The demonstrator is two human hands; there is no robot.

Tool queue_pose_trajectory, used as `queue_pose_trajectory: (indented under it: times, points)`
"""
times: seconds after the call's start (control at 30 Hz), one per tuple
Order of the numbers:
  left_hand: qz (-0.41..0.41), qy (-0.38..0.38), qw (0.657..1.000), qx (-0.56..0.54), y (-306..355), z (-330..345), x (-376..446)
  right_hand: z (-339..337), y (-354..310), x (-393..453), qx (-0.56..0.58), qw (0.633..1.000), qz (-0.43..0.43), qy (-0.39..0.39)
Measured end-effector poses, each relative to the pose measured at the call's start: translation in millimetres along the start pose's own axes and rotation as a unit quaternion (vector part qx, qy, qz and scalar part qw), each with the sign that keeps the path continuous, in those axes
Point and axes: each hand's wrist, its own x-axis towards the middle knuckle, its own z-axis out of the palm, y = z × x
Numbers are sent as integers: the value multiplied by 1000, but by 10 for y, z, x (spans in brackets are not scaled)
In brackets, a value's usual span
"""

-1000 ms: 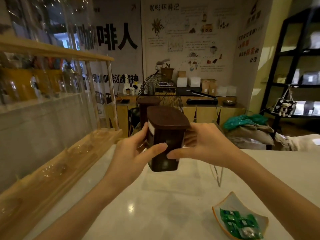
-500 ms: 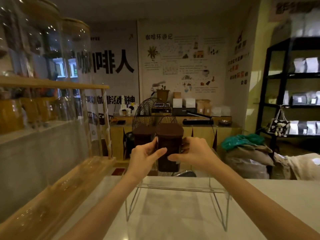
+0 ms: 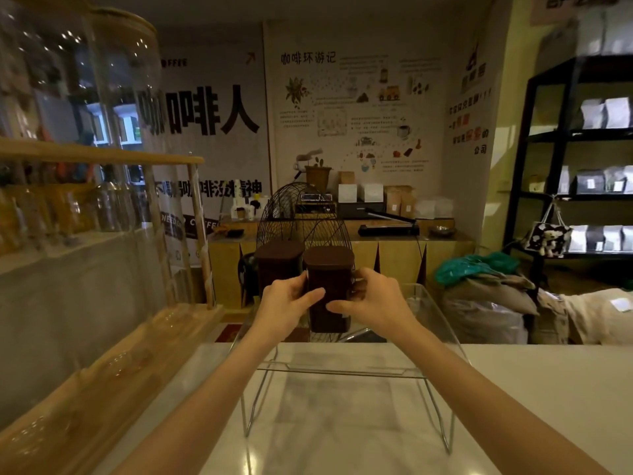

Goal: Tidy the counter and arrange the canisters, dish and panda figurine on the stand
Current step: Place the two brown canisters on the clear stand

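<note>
Head view: left hand and right hand clasp the dark brown square plastic canister over the clear acrylic stand; next, probably lower it beside the second brown canister.

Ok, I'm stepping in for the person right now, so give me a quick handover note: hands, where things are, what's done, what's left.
Left hand and right hand: both grip the front dark canister from either side, over the back part of the clear stand.
A second dark canister stands just behind and to its left; whether it rests on the stand cannot be told.
Done: nothing surely placed yet; the held canister's base may not be down.
Left: set this canister down, then add the dish and panda figurine, both out of view.
</note>
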Motion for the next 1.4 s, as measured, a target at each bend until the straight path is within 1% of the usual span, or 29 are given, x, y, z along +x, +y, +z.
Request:
queue_pose_trajectory:
  times: [0.1,0.23,0.33,0.47,0.67,0.83,1.0,1.1,1.17,1.23,1.27,1.33,1.4]
  points:
    - [6,-5,998,69,34,-12,35,29,5,-19,17,1000,12,3]
    - [-1,21,993,114,95,13,65,43,27,-42,25,1000,13,-2]
    - [-11,54,991,125,110,37,69,66,60,-68,9,1000,7,-8]
    - [-14,76,987,142,109,89,68,91,57,-104,14,1000,5,-16]
    - [-19,121,976,178,104,181,64,90,37,-148,10,998,-1,-54]
    - [-31,140,972,184,119,228,35,91,13,-181,-38,997,-16,-63]
    - [-41,144,970,191,168,256,42,-18,-60,-260,-106,988,-28,-109]
    - [-49,139,968,205,185,282,15,-164,-149,-419,-148,978,-57,-138]
    - [-51,133,964,226,208,292,-36,-310,-193,-586,-184,970,-86,-132]
    - [-33,118,958,260,238,302,-127,-465,-204,-809,-225,960,-126,-105]
    - [-12,112,953,281,255,308,-191,-541,-203,-939,-242,954,-150,-93]
    - [42,107,940,322,305,325,-359,-693,-176,-1223,-277,938,-194,-77]
    - [103,99,924,356,372,347,-552,-846,-106,-1517,-306,924,-219,-67]
